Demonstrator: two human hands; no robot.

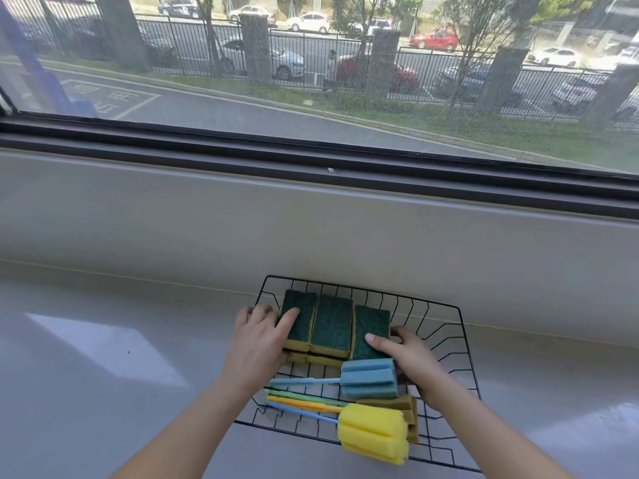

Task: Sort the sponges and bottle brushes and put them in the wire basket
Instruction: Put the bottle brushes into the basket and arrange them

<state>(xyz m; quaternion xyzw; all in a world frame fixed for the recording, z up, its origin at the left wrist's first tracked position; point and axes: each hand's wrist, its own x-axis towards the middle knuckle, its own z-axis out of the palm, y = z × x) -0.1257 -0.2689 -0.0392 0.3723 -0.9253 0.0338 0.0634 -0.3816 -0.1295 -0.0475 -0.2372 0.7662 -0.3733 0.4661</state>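
Observation:
A black wire basket (446,326) stands on the grey counter by the wall. In its far half, green-topped yellow sponges (332,324) sit side by side in a row on top of more sponges. My left hand (257,344) grips the left end of the row, thumb on top of the leftmost sponge. My right hand (411,357) grips the right end, thumb on the rightmost sponge. In the near half lie bottle brushes: a blue-headed one (370,378), a yellow-headed one (373,435) and an olive-headed one (404,407), handles pointing left.
The grey counter (121,357) spreads left and right of the basket. A low grey wall and window sill (311,219) rise right behind the basket. Beyond the glass is a street with parked cars.

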